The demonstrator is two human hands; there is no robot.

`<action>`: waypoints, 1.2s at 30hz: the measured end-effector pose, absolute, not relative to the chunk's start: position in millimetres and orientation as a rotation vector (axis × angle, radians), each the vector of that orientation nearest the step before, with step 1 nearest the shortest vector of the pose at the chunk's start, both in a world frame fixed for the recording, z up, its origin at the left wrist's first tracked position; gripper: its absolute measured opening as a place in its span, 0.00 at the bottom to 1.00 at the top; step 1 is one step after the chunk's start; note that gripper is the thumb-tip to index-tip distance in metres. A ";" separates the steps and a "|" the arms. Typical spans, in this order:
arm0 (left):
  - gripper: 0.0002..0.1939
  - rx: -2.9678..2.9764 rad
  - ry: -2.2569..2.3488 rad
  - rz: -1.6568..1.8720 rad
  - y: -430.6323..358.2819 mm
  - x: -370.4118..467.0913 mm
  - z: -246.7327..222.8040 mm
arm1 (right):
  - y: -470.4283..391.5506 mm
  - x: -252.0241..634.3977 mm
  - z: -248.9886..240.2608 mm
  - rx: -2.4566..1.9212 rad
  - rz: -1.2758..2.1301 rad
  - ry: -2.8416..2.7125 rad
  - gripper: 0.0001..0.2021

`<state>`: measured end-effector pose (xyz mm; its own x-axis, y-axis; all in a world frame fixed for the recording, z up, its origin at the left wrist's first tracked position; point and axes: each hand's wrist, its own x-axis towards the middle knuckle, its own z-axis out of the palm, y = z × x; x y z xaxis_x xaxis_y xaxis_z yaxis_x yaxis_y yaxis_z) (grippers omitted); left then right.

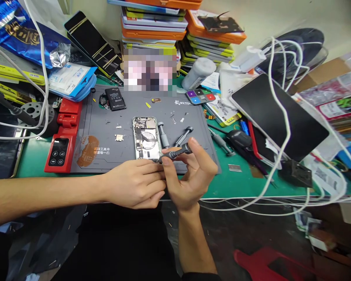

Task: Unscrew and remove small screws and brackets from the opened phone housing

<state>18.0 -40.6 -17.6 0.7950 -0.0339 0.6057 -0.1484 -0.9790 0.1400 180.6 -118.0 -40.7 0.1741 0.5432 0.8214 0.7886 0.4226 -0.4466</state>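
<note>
An opened phone (148,136) lies on the grey work mat (111,134), its circuit board and round coil exposed. My left hand (136,183) is closed at the phone's lower end, its curled fingers hiding that edge. Between thumb and index finger, my right hand (193,175) pinches a dark screwdriver (175,153). Its tip points left at the phone's lower end, but my fingers hide the exact contact. Just right of the phone are two more grey screwdrivers (163,134), (183,136). A removed battery (115,99) and a small metal plate (119,137) also rest on the mat.
A red device with buttons (58,154) stands at the mat's left edge, near a round screwdriver holder (36,117). Stacked cases (153,23) rise at the back. White cables (285,117) loop over a dark tablet-like panel (280,113) on the right.
</note>
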 end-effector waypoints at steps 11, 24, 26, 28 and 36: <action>0.17 2.879 -0.067 0.958 -44.6 15.1 -26.2 | -117.9 182.0 -33.7 -1.129 -0.233 -1.197 0.31; 0.16 2.856 -0.073 0.963 -41.6 15.2 -22.6 | -134.4 187.1 -50.6 -1.205 0.490 -1.006 0.25; 0.16 2.853 -0.081 0.984 -41.7 15.6 -22.1 | -135.6 186.3 -50.7 -1.222 0.486 -1.035 0.26; 0.16 2.847 -0.089 0.989 -41.8 15.9 -21.0 | -136.8 185.5 -49.5 -1.234 0.475 -1.057 0.26; 0.16 2.863 -0.101 0.932 -40.6 15.6 -18.2 | -140.4 189.5 -46.3 -1.275 0.396 -1.176 0.27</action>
<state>15.6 -40.6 -18.2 0.8073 -0.0236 0.5897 -0.1030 -0.9895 0.1013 189.5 -140.4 -46.3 0.4131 0.7893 0.4542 0.3535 0.3206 -0.8788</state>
